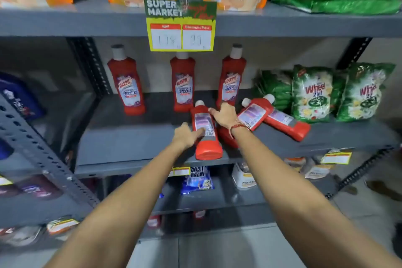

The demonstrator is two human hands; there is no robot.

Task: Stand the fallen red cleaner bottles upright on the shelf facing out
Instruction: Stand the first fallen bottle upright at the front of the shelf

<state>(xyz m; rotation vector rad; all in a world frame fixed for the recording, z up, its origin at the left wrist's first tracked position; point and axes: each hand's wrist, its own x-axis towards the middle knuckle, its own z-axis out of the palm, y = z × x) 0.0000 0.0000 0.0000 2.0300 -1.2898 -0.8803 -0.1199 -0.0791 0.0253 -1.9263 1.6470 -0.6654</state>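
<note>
Three red cleaner bottles stand upright at the back of the grey shelf (130, 148), labels facing out: left (128, 87), middle (182, 85), right (232, 80). Three more lie flat in front. The nearest fallen bottle (207, 137) points its white cap to the back and its base over the shelf's front edge. My left hand (187, 137) holds its left side at the label. My right hand (224, 115) grips its upper right side, thumb on the shoulder. A second fallen bottle (253, 114) lies partly under my right wrist, and a third (287, 123) lies behind it.
Green detergent bags (311, 95) stand at the right of the same shelf, close to the fallen bottles. A yellow price sign (181, 26) hangs from the shelf above. A perforated grey post (43, 154) runs down the left. Lower shelves hold small packets.
</note>
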